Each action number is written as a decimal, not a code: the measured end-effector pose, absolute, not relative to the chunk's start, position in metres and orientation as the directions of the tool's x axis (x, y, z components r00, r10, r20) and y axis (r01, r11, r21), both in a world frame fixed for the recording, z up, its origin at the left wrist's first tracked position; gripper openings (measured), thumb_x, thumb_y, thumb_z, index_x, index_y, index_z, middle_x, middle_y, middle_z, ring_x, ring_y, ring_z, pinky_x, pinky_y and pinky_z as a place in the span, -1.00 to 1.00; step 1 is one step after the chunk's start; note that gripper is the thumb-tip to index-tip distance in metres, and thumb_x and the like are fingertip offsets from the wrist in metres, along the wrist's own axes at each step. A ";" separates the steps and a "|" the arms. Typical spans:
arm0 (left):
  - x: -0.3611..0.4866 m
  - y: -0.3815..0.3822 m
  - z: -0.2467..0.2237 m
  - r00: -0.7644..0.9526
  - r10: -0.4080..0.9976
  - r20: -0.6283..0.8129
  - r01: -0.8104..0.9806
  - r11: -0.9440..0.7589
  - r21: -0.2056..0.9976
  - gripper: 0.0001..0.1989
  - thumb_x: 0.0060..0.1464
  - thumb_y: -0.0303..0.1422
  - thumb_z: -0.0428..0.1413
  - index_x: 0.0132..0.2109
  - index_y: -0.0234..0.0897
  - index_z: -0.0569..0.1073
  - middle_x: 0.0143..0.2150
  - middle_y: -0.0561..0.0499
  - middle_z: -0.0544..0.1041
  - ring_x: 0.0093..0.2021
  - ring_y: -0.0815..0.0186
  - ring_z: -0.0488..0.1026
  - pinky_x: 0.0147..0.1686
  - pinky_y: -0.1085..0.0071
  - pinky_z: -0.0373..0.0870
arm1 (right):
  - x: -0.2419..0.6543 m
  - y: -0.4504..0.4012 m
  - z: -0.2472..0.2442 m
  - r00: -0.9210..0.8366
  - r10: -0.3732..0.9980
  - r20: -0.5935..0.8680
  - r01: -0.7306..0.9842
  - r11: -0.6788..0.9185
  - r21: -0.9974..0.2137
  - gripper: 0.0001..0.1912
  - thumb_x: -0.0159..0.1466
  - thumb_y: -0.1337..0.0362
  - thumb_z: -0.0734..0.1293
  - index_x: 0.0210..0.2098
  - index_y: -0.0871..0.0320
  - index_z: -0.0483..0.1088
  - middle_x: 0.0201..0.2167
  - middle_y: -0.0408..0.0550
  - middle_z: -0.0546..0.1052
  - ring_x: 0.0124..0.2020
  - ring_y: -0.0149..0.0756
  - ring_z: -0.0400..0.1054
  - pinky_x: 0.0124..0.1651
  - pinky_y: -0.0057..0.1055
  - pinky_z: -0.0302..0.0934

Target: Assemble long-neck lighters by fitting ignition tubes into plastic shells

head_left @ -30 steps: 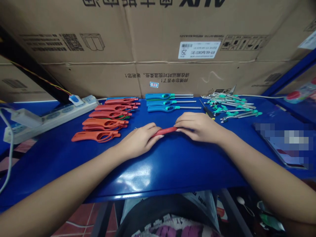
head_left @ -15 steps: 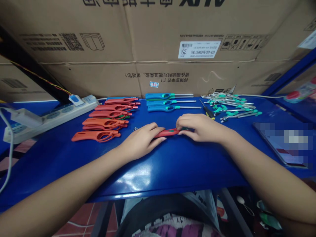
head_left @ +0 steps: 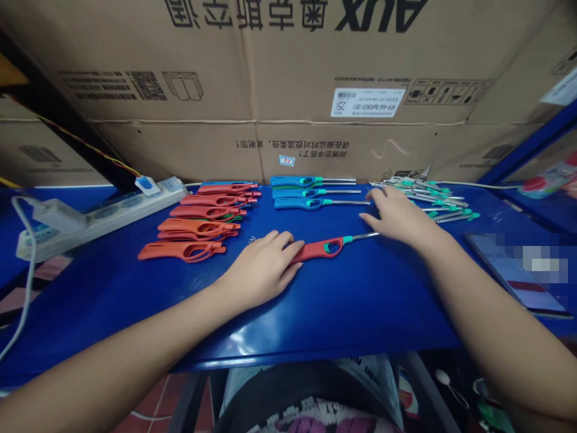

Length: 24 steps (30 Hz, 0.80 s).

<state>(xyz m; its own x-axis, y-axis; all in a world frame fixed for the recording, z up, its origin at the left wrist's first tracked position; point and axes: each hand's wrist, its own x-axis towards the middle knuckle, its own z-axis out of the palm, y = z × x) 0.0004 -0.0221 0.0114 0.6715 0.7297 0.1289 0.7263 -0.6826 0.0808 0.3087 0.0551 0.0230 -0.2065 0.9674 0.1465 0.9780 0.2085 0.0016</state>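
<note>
My left hand [head_left: 265, 267] is closed around the handle end of a red long-necked lighter [head_left: 315, 250]. The lighter lies nearly level over the blue table, with its green trigger and metal tube pointing right. Beyond the tube tip, my right hand [head_left: 394, 216] is off the lighter, thumb and fingers apart, by the pile of metal tubes with green triggers [head_left: 444, 201]. The hand covers the place where a screwdriver lay, and whatever is under the palm is hidden. Several small screws [head_left: 252, 239] lie behind my left hand.
Orange and red lighter shells [head_left: 180, 251] lie in a column at left, by a white power strip [head_left: 108, 213]. Blue lighters [head_left: 295, 203] lie at the back before a large cardboard box [head_left: 288, 108]. A phone [head_left: 514, 270] rests at right on the blue table [head_left: 342, 313].
My right hand has let go of the red lighter and moved right and back over the screwdriver's spot. The lighter's green trigger and metal tube now show. My left hand keeps its hold.
</note>
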 end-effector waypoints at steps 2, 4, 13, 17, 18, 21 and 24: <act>0.002 -0.026 0.011 0.659 0.741 0.128 0.731 -0.671 0.121 -0.63 0.37 -0.34 -0.04 0.23 -0.34 0.40 0.02 -0.18 0.45 -0.03 0.05 0.39 -0.01 0.09 0.46 | 0.318 0.061 0.020 -0.016 0.999 0.047 0.996 0.011 0.088 -0.53 0.31 0.10 0.29 0.09 0.30 0.31 0.01 0.39 0.45 0.02 0.20 0.38 -0.04 -0.05 0.29; 0.004 -0.029 0.009 0.654 0.744 0.139 0.722 -0.669 0.177 -0.64 0.36 -0.37 -0.04 0.22 -0.35 0.40 0.03 -0.18 0.45 -0.03 0.07 0.38 0.01 0.10 0.45 | 0.324 0.065 0.021 0.054 0.997 -0.049 0.995 -0.050 0.087 -0.54 0.32 0.15 0.25 0.14 0.25 0.28 -0.01 0.34 0.51 -0.06 0.15 0.43 -0.13 -0.10 0.29; 0.013 -0.044 0.001 0.690 0.698 0.189 0.656 -0.714 0.245 -0.64 0.38 -0.43 -0.10 0.22 -0.41 0.37 0.04 -0.23 0.42 0.00 0.07 0.35 0.05 0.10 0.46 | 0.278 0.039 0.061 0.064 0.943 0.327 0.664 0.204 -0.719 -0.66 0.30 0.14 0.23 -0.06 0.10 0.53 -0.46 -0.06 0.51 -0.54 -0.29 0.27 -0.47 -0.35 0.18; 0.015 -0.048 -0.002 0.709 0.676 0.201 0.642 -0.736 0.215 -0.65 0.36 -0.46 -0.08 0.21 -0.42 0.36 0.01 -0.24 0.41 0.00 0.06 0.33 0.03 0.11 0.47 | 0.229 0.021 0.053 -0.344 0.934 0.094 0.501 0.267 -0.823 -0.70 0.25 0.12 0.33 -0.16 0.12 0.62 -0.43 -0.07 0.58 -0.54 -0.37 0.32 -0.49 -0.41 0.22; 0.016 -0.048 -0.003 0.712 0.672 0.207 0.638 -0.741 0.209 -0.66 0.36 -0.46 -0.07 0.21 -0.43 0.36 0.00 -0.24 0.41 0.00 0.06 0.33 0.05 0.11 0.47 | 0.220 0.018 0.049 -0.415 0.905 0.091 0.504 0.312 -0.806 -0.74 0.25 0.16 0.33 -0.20 0.12 0.62 -0.35 -0.06 0.62 -0.46 -0.34 0.40 -0.40 -0.39 0.29; 0.016 -0.049 -0.007 0.718 0.657 0.229 0.624 -0.754 0.206 -0.66 0.35 -0.47 -0.06 0.20 -0.44 0.35 0.04 -0.26 0.41 0.06 0.05 0.33 0.14 0.06 0.42 | 0.202 0.016 0.038 -0.520 0.850 0.084 0.495 0.380 -0.782 -0.73 0.27 0.23 0.28 -0.21 0.13 0.62 -0.23 -0.04 0.67 -0.24 -0.24 0.52 -0.15 -0.33 0.38; 0.017 -0.048 -0.009 0.718 0.646 0.260 0.602 -0.763 0.235 -0.65 0.35 -0.47 -0.06 0.23 -0.42 0.32 0.14 -0.30 0.39 0.18 0.01 0.31 0.21 -0.01 0.36 | 0.196 0.018 0.032 -0.553 0.830 0.069 0.467 0.378 -0.799 -0.72 0.28 0.25 0.27 -0.18 0.15 0.61 -0.19 -0.03 0.68 -0.15 -0.20 0.55 -0.04 -0.28 0.40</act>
<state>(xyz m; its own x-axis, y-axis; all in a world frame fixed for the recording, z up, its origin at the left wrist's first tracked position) 0.0167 -0.0483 -0.0087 0.7177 0.6461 0.2598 0.6020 -0.7631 0.2348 0.1963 0.0178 0.0317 -0.5533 0.8301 0.0692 0.4673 0.3782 -0.7991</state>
